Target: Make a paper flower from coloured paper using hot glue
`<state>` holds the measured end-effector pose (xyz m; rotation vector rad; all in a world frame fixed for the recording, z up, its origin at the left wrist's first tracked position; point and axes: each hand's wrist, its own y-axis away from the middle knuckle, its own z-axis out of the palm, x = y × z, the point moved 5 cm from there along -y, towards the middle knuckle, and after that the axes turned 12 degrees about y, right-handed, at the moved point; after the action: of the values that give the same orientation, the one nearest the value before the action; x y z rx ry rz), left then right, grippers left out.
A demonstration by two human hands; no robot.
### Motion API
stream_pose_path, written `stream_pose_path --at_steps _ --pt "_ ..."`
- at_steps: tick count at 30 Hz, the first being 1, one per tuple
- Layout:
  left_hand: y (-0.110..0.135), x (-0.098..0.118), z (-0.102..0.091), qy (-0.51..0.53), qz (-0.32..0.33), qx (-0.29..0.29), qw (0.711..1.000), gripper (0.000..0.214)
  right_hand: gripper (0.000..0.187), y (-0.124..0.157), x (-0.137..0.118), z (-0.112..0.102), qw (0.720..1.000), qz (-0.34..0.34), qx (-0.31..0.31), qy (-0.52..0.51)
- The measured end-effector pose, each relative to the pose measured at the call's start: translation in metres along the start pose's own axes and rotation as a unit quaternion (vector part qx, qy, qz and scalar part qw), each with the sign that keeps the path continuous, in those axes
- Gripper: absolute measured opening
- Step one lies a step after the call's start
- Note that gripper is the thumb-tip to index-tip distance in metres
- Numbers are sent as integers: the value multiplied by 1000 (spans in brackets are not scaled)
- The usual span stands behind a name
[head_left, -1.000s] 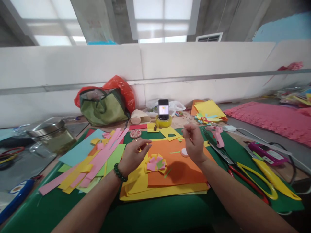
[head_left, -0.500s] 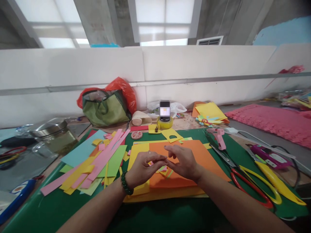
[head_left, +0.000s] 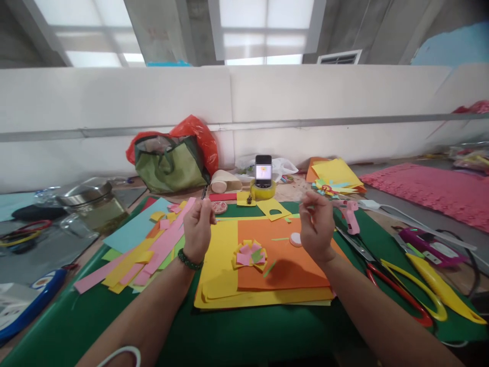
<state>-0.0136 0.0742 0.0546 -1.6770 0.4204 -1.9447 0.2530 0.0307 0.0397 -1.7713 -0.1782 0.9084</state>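
My left hand (head_left: 197, 229), with a green bead bracelet (head_left: 190, 261) at its wrist, is raised in a fist left of the felt sheets. What it holds, if anything, is hidden. Above the orange felt sheet (head_left: 298, 272) my right hand (head_left: 316, 224) has its fingers curled in towards the thumb; I cannot make out anything in them. Between the hands a felt flower (head_left: 250, 255) in yellow and pink, with a green piece on top, lies across the yellow felt sheet (head_left: 217, 270) and the orange one. A small white disc (head_left: 295, 239) lies beside my right hand.
Pink felt strips (head_left: 164, 247) lie left. Large scissors (head_left: 367, 255), a pink glue gun (head_left: 350, 216) and a yellow utility knife (head_left: 443, 288) lie right. A phone (head_left: 263, 172) stands behind in a tape roll (head_left: 263, 191). A glass jar (head_left: 95, 206) stands far left.
My hands have parted from over the flower, left hand moving left and up, right hand moving right and up. The flower and white disc now show uncovered.
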Motion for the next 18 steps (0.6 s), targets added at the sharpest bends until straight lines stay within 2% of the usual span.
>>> stream_pose_path --at_steps 4,8,15,18 --pt "-7 -15 -7 138 -70 72 985 23 24 -8 9 -8 999 18 40 -10" --pt "-19 -19 -20 192 -104 138 966 18 21 -14 20 -14 997 35 64 -19" --pt "-46 -9 -70 196 -89 296 930 6 20 -7 21 -7 998 51 36 -31" --pt "-53 -7 -85 161 -80 319 930 5 19 -5 15 -5 999 39 23 -17"
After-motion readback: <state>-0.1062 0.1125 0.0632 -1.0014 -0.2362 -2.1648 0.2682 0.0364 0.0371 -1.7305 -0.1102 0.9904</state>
